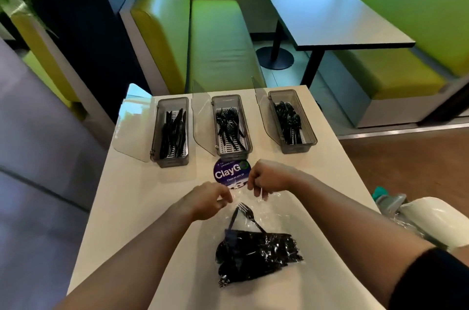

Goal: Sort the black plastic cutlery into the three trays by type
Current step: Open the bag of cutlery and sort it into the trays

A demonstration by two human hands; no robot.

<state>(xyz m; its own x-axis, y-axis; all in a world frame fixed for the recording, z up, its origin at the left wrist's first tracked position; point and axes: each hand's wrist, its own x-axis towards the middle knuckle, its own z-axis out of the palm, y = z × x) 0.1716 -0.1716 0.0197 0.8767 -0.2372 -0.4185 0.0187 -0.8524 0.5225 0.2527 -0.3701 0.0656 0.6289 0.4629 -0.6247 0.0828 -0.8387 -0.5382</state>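
A clear plastic bag [264, 213] full of black cutlery [256, 254] lies on the white table [132, 208] in front of me. A fork [250, 213] and a knife [232, 221] stick out of the pile toward the bag's mouth. My left hand [208, 202] and my right hand [269, 177] each pinch the bag's far edge. Three grey trays stand in a row beyond: the left tray [170, 160] holds knives, the middle tray [233, 153] forks, the right tray [295, 148] spoons.
Each tray's clear lid [132, 137] hangs open to its left. A round blue "ClayGo" sticker [229, 172] lies between the trays and my hands. A white object with crumpled plastic [426, 218] sits off the table's right edge. Green booth seats stand beyond.
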